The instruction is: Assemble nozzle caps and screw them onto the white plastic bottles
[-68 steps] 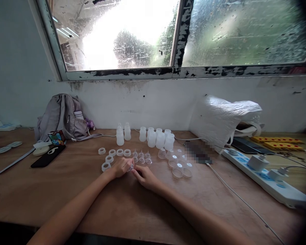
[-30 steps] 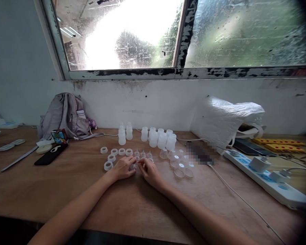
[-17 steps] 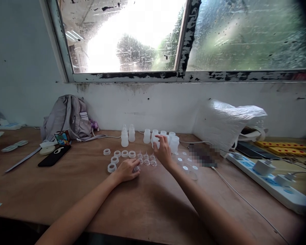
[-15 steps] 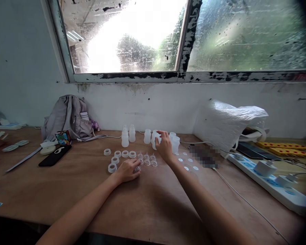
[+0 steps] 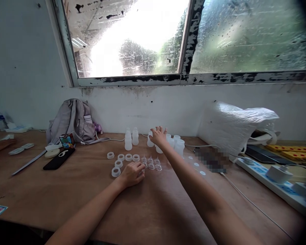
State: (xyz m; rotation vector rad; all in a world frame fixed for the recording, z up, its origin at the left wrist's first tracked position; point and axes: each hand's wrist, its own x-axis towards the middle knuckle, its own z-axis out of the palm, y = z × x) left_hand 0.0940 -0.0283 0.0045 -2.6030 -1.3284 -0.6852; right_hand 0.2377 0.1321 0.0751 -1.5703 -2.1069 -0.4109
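Plainly holds right hand (image 5: 159,135) out with fingers spread open, just over the bottles (image 5: 179,147); cannot tell whether touching one. More of them crowded close to the right of those fingers, two topped bottles (image 5: 128,141) a little to the left, wall (image 5: 117,115) beyond, so little room forward. Rests left hand (image 5: 132,174) on table (image 5: 148,211) with fingers curled; cannot tell whether gripping anything. Clear teats (image 5: 158,167) just right of the left fingertips, rings (image 5: 116,171) beyond and to the left. Open space from the left fingers back to the front edge (image 5: 28,224).
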